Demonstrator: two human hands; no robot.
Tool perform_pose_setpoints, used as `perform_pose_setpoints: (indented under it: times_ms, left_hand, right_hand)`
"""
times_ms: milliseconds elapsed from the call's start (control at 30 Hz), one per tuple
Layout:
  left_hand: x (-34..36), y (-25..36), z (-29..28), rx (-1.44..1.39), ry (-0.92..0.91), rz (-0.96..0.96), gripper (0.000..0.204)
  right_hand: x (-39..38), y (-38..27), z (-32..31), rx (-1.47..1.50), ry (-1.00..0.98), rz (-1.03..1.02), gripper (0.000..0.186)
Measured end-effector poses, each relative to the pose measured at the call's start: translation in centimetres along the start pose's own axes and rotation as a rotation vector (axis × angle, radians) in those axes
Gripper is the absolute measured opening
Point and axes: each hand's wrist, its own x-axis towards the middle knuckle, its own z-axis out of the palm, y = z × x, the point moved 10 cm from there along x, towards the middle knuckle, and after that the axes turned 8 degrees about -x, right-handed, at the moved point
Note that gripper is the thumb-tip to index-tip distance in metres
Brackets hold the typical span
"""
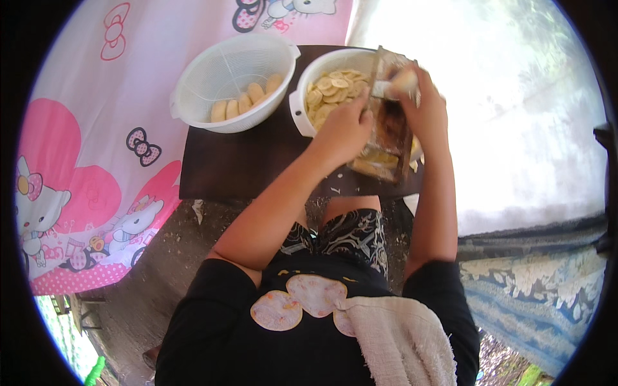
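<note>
A wooden slicer, a board with raised side rails, is tilted over the right part of a white basin. My left hand is closed on the slicer's left rail. On the upper part of the board, my right hand presses a pale peeled banana, its fingers curled round it and blurred by motion. Thin banana slices lie heaped in the basin, and more slices show beneath the slicer's lower end. To the left, a white colander holds several whole peeled bananas.
Colander and basin stand side by side on a dark low table, with small scraps near its front edge. A pink and white printed curtain hangs at the left, a bright pale sheet at the right. A beige towel lies over my shirt.
</note>
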Motion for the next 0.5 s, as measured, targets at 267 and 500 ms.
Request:
perform_pose_setpoints:
  times_ms: [267, 500]
  left_hand:
    - [0.3, 0.6, 0.5, 0.014, -0.003, -0.052, 0.051]
    - [0.7, 0.0, -0.2, 0.021, 0.029, 0.02, 0.051]
  right_hand:
    - [-1.0, -1.4, -1.9, -0.031, 0.004, -0.001, 0.049]
    - [-2.9, -2.1, -1.3, 0.001, -0.004, 0.001, 0.046]
